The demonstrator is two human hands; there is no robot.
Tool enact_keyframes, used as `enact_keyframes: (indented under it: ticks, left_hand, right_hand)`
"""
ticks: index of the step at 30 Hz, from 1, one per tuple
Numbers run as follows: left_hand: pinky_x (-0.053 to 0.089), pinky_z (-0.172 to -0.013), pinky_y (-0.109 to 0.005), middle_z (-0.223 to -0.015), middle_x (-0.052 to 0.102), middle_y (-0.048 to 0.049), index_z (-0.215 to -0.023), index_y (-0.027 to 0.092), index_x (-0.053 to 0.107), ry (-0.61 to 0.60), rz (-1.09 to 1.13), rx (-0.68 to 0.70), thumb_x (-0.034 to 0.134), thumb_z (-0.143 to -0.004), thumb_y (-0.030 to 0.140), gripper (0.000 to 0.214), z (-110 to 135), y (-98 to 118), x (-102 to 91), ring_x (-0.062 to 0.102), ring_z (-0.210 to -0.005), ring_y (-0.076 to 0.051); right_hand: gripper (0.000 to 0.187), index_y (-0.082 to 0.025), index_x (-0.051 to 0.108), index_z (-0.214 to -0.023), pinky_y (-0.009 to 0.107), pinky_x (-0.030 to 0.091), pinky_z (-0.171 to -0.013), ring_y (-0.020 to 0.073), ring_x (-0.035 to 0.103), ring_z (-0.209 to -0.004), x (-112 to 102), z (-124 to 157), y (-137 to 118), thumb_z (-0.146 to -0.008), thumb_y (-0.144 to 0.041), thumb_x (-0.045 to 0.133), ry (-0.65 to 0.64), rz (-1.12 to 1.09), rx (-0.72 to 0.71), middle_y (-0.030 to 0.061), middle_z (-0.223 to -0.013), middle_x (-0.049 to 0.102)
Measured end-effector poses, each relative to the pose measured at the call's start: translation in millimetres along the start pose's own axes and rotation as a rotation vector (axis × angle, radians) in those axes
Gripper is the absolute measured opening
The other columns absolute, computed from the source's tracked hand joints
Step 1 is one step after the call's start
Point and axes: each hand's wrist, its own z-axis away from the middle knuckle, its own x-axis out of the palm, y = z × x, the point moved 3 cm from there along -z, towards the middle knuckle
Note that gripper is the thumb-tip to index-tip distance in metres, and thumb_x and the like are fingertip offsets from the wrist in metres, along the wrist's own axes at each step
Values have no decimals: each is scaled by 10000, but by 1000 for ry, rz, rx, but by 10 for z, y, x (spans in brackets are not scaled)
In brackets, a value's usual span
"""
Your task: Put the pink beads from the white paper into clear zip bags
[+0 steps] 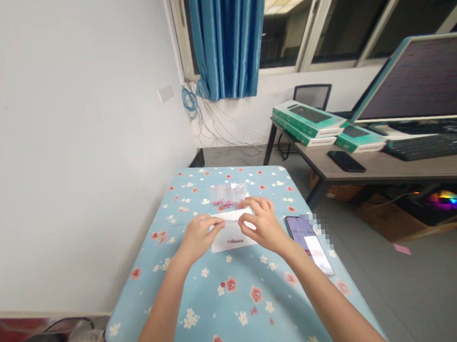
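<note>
A white sheet of paper [232, 231] lies on the flowered table, with a short row of small dark-red beads [235, 241] on its lower half. Over the paper's left edge, my left hand [199, 237] is closed in a pinch of thumb and forefinger. A faint thin line runs out to its left; I cannot tell if it is a thread. Facing it, my right hand [266, 226] curls over the right side, thumb and forefinger together. Whatever the fingertips hold is too small to make out. Just beyond the paper is a clear plastic bag [233, 191] with pink and red pieces.
A lit phone [309, 244] rests on the blue flowered tablecloth [205, 296], right of my right forearm. A white wall [76, 149] borders the left. On the desk [336, 165] at right are keyboard boxes [306, 117], a dark phone [346, 161], a keyboard [436, 143] and a monitor [420, 79].
</note>
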Motion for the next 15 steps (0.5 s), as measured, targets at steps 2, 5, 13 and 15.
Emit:
enact_keyframes:
  ticks: [2, 5, 13, 15]
  left_hand:
    - [431, -767, -293, -849, 719, 15, -826, 242, 693, -11, 31, -9, 540, -872, 300, 169, 19, -40, -2, 623, -811, -167]
    - [419, -778, -284, -825, 721, 28, -792, 242, 692, -42, 54, -22, 554, -862, 300, 165, 28, -79, 12, 622, -786, -156]
    - [409, -732, -279, -721, 697, 29, -734, 230, 664, -77, -9, -2, 529, -858, 277, 189, 3, -33, 2, 604, -726, -156]
    - [417, -746, -278, -754, 699, 21, -757, 224, 659, -58, 20, 30, 535, -854, 285, 169, 5, 1, -1, 612, -740, -151]
  right_hand:
    - [137, -226, 647, -742, 430, 304, -941, 260, 433, -1132, -5, 23, 37, -849, -235, 563, -16, -39, 20, 48, -1096, 600]
    - [104, -234, 651, -785, 425, 318, -934, 256, 434, -1120, -4, 42, 72, -844, -242, 565, -44, -91, 38, 55, -1112, 586]
    - [106, -225, 636, -785, 418, 311, -953, 249, 426, -1139, 0, 48, 64, -853, -236, 556, -27, -141, 59, 55, -1126, 577]
    - [98, -224, 635, -771, 420, 309, -954, 250, 427, -1136, 2, 44, 59, -840, -221, 566, -19, -154, 76, 53, -1117, 579]
